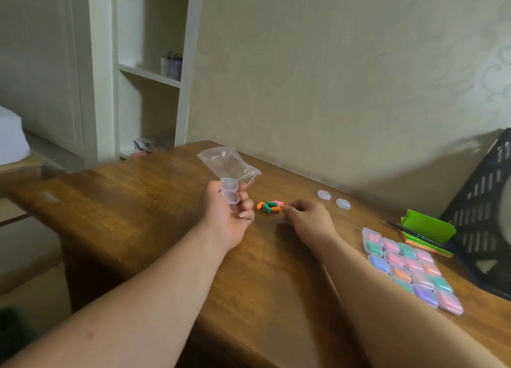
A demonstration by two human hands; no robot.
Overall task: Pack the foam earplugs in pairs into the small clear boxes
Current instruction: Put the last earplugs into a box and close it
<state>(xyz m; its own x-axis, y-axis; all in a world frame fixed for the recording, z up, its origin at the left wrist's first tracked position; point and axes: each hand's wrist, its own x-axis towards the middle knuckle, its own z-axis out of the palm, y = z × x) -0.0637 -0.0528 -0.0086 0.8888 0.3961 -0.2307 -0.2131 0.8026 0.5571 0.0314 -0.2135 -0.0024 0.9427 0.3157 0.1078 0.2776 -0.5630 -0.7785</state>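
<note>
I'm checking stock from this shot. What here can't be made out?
All in the head view:
Loose earplugs: small and overlapping, so no sure count.
Right hand: seen from behind, so whether it pinches an earplug is hidden.
Open box in the left hand: too small to tell whether anything is inside.
Packed boxes: blurred, so pairs inside cannot be confirmed.
Black crate: cut off by the right edge.

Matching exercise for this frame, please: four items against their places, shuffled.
1. open small clear plastic box
2. loose orange, green and pink foam earplugs
3. crumpled clear plastic bag
4. filled clear boxes

A. in rows beside the right forearm
B. held in the left hand
C. heaped beside the right hand
D. lying behind the left hand

Pairs: 1-B, 2-C, 3-D, 4-A
</note>
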